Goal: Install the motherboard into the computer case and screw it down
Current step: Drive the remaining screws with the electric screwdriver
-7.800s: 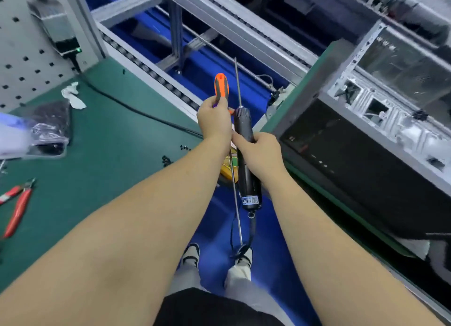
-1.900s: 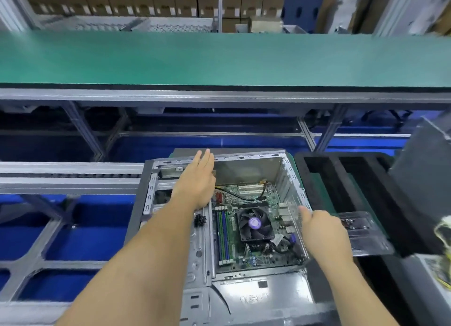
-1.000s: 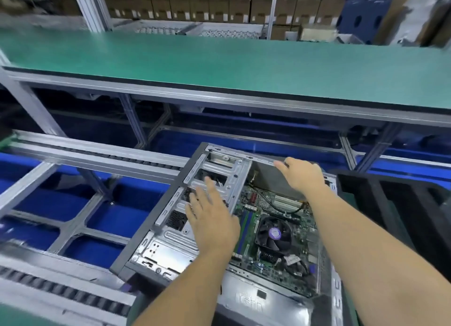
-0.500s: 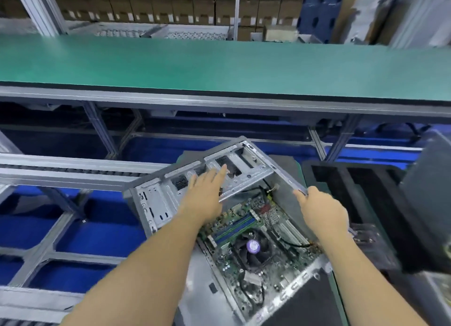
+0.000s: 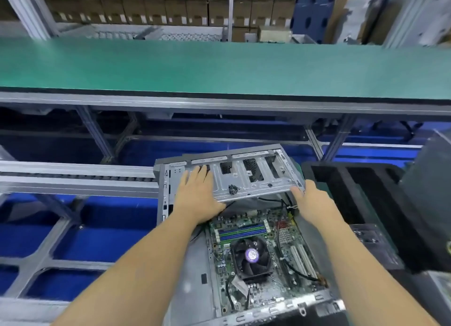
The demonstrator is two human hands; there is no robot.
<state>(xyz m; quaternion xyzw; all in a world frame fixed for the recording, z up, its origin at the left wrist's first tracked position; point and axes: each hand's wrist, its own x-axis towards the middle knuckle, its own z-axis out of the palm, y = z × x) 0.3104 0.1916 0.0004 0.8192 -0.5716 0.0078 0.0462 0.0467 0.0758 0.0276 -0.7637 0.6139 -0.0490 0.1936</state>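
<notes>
The open grey computer case [image 5: 185,272] lies on its side in front of me. Inside it sits the green motherboard [image 5: 288,242] with a black fan cooler [image 5: 251,256] and blue memory sticks. My left hand [image 5: 197,196] lies flat with straight fingers on the case's metal drive cage [image 5: 253,179] at the far end. At the cage's right corner, my right hand [image 5: 310,201] touches the case edge, its fingers mostly hidden.
A long green conveyor belt [image 5: 219,67] runs across behind the case. Aluminium roller rails [image 5: 73,179] stand to the left over a blue floor. Black foam trays [image 5: 366,199] lie to the right, with a dark case panel at the far right edge.
The case has turned clockwise under both hands, so its drive cage now lies square at the far end. My hands stayed on the cage and the right corner.
</notes>
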